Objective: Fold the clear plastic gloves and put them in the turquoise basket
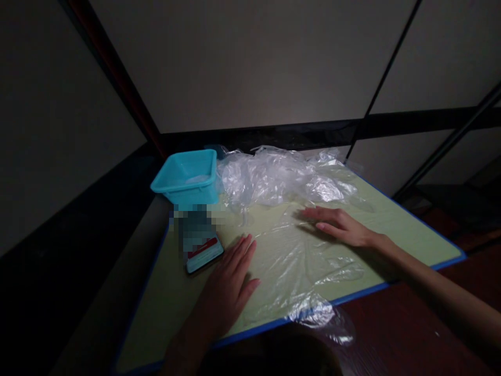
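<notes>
A thin, clear plastic sheet or bag (282, 266) lies spread on the yellow-green tabletop (156, 308), its lower end hanging over the front edge. My left hand (229, 277) rests flat by the plastic's left side, fingers stretched out and thumb apart. Over its far right part is my right hand (340, 224), with fingers extended and nothing gripped. Whether the right fingertips touch the film I cannot tell. Behind both hands sits a crumpled heap of clear plastic (274, 175).
A turquoise plastic basket (183, 196) stands at the back left, with something pale inside. A phone (205, 258) with a lit, partly blurred screen lies left of my left hand. Blue edging (426, 271) borders the table, and pale panels (242, 62) rise behind it.
</notes>
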Motion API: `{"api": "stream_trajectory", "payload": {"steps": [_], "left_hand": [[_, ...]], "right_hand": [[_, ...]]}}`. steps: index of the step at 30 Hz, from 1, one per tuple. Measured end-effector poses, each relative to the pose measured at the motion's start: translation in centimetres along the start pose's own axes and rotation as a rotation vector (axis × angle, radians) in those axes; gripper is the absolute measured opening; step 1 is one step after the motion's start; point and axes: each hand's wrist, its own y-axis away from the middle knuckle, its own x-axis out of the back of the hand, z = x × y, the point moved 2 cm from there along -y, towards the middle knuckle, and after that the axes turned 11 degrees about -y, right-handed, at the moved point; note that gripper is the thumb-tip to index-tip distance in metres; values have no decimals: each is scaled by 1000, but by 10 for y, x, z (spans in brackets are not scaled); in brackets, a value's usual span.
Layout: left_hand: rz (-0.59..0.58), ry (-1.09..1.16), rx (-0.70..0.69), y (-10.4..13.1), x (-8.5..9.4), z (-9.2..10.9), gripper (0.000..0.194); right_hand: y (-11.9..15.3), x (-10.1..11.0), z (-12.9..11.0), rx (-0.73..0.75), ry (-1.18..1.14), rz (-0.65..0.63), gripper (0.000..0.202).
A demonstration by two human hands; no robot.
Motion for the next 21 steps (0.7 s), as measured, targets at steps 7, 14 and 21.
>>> {"api": "stream_trajectory", "payload": {"steps": [7, 14, 21], "left_hand": [[105, 219, -86, 8, 9, 11, 33], [64, 431, -21, 12, 12, 17, 26], [-130, 627, 123, 18, 11, 20, 35]], "right_hand": [[51, -24, -73, 349, 305, -297, 67], [70, -47, -89, 398, 367, -268, 24], [60, -46, -97, 443, 399, -304, 28]]}}
